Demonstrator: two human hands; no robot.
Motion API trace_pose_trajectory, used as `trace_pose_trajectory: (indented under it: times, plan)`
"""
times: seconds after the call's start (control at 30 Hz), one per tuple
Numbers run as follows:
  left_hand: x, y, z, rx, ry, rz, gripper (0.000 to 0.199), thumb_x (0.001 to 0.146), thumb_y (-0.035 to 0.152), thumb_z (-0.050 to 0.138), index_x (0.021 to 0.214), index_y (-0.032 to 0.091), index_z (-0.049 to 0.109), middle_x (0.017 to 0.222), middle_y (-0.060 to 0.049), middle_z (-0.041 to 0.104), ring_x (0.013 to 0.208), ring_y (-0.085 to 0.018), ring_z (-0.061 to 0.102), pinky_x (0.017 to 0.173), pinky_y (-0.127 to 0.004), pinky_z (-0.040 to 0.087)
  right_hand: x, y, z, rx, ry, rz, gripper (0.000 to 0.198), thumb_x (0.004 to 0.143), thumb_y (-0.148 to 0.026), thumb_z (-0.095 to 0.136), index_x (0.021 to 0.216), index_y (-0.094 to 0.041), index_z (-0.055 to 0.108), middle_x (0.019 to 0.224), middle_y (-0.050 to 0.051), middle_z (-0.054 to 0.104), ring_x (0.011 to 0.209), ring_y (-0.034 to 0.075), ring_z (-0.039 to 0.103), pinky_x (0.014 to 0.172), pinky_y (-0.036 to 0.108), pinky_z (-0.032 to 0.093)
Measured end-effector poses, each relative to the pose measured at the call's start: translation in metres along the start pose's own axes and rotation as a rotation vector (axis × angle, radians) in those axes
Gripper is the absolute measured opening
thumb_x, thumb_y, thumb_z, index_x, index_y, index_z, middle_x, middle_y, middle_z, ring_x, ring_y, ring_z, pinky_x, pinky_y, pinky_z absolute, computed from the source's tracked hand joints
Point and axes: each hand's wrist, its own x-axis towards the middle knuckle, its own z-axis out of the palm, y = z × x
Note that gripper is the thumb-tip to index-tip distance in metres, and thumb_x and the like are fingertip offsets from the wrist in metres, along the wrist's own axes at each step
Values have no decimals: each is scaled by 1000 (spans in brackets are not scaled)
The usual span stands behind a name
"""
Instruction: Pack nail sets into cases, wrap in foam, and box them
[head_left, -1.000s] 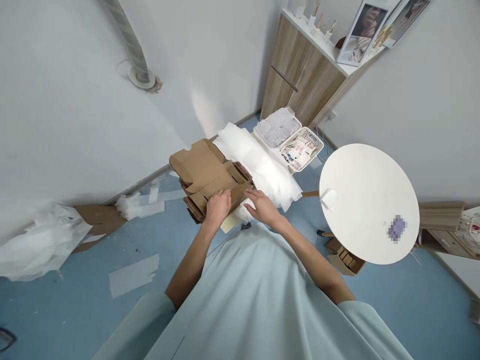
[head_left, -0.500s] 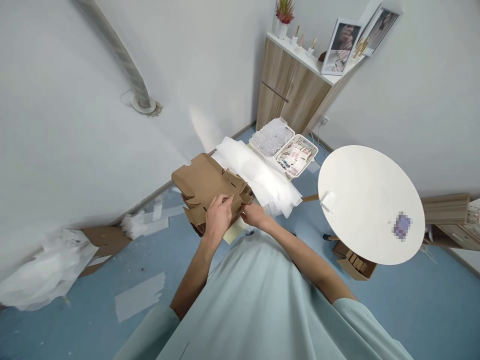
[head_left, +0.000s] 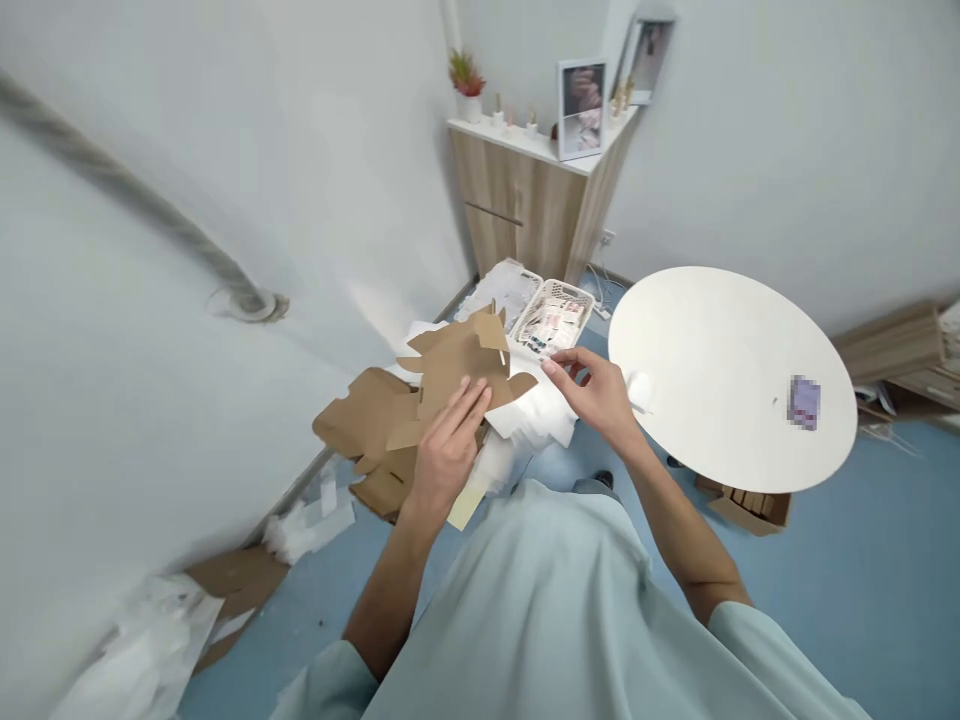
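Note:
My left hand (head_left: pixel 448 450) lies with stretched fingers on the near part of a flat brown cardboard box blank (head_left: pixel 454 375); its thumb is not clearly visible. The blank, with flaps and a slot, lies across a stack of more flat cardboard blanks (head_left: pixel 367 415) and white foam sheets (head_left: pixel 544 405). Over the foam's right side hovers my right hand (head_left: pixel 596 395), apart from the cardboard. Its fingers are loosely bent, thumb and forefinger tips close to each other, and nothing can be seen held in them.
Behind the foam sit a white basket (head_left: pixel 581 298) of small packets and a tray of clear plastic pieces (head_left: pixel 499 285). To the right stands a round white table (head_left: pixel 712 340), with an open carton (head_left: pixel 757 512) below. A wooden cabinet (head_left: pixel 517 170) fills the corner. Plastic wrapping (head_left: pixel 142 640) lies lower left.
One cardboard blank now lies shifted rightward over the foam, apart from the stack's top. My right hand has left the cardboard and moved right and up. The view has turned.

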Motion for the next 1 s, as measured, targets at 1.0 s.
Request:
trace_pose_trajectory:
  times: [1.0]
  plan:
    - [63, 245, 535, -334, -1089, 464, 63, 99, 4, 36, 158, 18, 51, 163, -19, 52, 158, -27, 42, 127, -51, 41, -134, 470, -252, 41, 355, 982, 38, 86, -54, 60, 82, -19, 73, 83, 10, 80, 87, 26, 73, 76, 32, 55]
